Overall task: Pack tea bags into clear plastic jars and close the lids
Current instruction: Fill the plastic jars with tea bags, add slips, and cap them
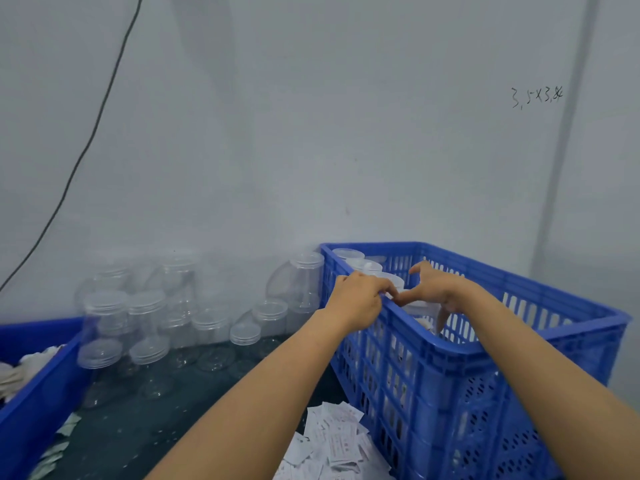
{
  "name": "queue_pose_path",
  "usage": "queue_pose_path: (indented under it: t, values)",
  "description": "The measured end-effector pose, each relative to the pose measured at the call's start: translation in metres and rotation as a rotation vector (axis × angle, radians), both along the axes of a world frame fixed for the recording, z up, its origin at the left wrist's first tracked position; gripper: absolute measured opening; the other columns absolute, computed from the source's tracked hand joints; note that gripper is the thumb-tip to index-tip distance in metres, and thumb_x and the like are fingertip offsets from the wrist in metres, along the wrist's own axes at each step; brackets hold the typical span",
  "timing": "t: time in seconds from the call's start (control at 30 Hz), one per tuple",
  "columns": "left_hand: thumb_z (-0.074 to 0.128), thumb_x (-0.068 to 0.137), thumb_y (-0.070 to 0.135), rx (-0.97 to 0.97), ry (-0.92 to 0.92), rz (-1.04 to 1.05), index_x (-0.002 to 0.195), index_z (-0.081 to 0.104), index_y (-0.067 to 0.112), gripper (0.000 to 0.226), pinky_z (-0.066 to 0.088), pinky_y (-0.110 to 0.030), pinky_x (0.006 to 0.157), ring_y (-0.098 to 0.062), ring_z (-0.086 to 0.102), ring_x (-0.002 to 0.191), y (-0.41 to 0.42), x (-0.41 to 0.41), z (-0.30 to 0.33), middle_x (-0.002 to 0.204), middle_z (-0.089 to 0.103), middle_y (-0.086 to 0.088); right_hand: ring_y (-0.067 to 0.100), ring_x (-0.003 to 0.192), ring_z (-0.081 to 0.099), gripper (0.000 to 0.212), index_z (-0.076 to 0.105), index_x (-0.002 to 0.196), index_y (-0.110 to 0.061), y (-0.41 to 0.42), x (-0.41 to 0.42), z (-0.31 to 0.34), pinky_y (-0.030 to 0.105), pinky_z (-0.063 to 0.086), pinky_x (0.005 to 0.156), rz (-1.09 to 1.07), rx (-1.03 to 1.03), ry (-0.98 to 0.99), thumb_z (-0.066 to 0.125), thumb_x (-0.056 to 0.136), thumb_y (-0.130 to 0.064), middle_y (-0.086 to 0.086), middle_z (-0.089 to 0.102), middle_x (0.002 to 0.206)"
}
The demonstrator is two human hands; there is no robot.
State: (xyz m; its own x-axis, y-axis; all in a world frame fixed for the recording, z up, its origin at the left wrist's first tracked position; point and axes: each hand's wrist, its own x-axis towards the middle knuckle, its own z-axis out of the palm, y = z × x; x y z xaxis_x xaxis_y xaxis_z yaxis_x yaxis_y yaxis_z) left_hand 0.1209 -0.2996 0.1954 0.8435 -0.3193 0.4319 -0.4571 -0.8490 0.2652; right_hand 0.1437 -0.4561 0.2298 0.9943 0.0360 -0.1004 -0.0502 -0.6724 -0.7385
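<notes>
Reaching into the blue slotted crate (467, 355) at the right of the frame, both of my hands work over a lidded jar (394, 282) standing inside it.

Item: left hand (356, 299), centre frame. Fingers curled over the crate's near rim and onto the jar's lid edge; grip looks like a pinch on the lid, though the rim hides part of it.

Item: right hand (436, 289), just right of the left. Thumb and forefinger spread, the other fingers pointing down into the crate; whether they hold the jar body I cannot tell.

Item: further lidded jars (348, 253) in a row behind, toward the crate's far corner.

Item: empty clear jars (145, 320), stacked and tipped, left of centre against the wall (311, 116).

Item: tea bags (332, 441), loose white sachets heaped at bottom centre on the dark table (138, 427); more in the blue bin (34, 393) at lower left.

Handling note, as judgement: seat the jar upright and snug against its neighbour, press the lid level before letting go, and keep my knuckles clear of the crate rim.

Writing: handwritten "3,5×3,8", the last digit unclear, at upper right on the wall. Print on the sachets is too small to read. No brand visible.
</notes>
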Motion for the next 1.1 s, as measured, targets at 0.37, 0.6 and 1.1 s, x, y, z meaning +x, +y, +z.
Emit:
queue_pose_path:
  t: [0.37, 0.6, 1.1]
  values:
    - [0.041, 0.089, -0.002, 0.139, -0.019, -0.018, 0.134, 0.050, 0.020, 0.051, 0.029, -0.039, 0.104, -0.022, 0.036, 0.129, 0.002, -0.004, -0.008, 0.134, 0.053, -0.003, 0.039, 0.132, 0.030, 0.062, 0.023, 0.145, -0.015, -0.004, 0.003, -0.001, 0.065, 0.049, 0.086, 0.041, 0.132, 0.092, 0.057, 0.092, -0.016, 0.008, 0.019, 0.151]
    - [0.044, 0.086, -0.005, 0.079, -0.106, -0.072, 0.140, 0.046, 0.022, 0.060, 0.025, -0.037, 0.109, -0.019, 0.033, 0.133, 0.014, -0.011, -0.019, 0.142, 0.048, 0.003, 0.050, 0.130, 0.037, 0.072, 0.018, 0.150, -0.014, 0.008, 0.004, 0.001, 0.066, 0.044, 0.091, -0.035, -0.074, 0.142, 0.058, 0.093, -0.034, 0.015, 0.016, 0.157]
    - [0.041, 0.083, -0.010, -0.976, -0.104, 0.285, 0.105, 0.059, 0.026, 0.046, 0.044, -0.022, 0.087, -0.011, 0.052, 0.108, 0.138, -0.022, -0.075, 0.117, 0.060, 0.008, 0.020, 0.070, 0.047, 0.008, 0.056, 0.089, -0.005, 0.163, -0.040, 0.018, 0.027, 0.034, 0.058, 0.200, 0.009, -0.324, 0.051, 0.090, -0.011, 0.011, 0.053, 0.087]
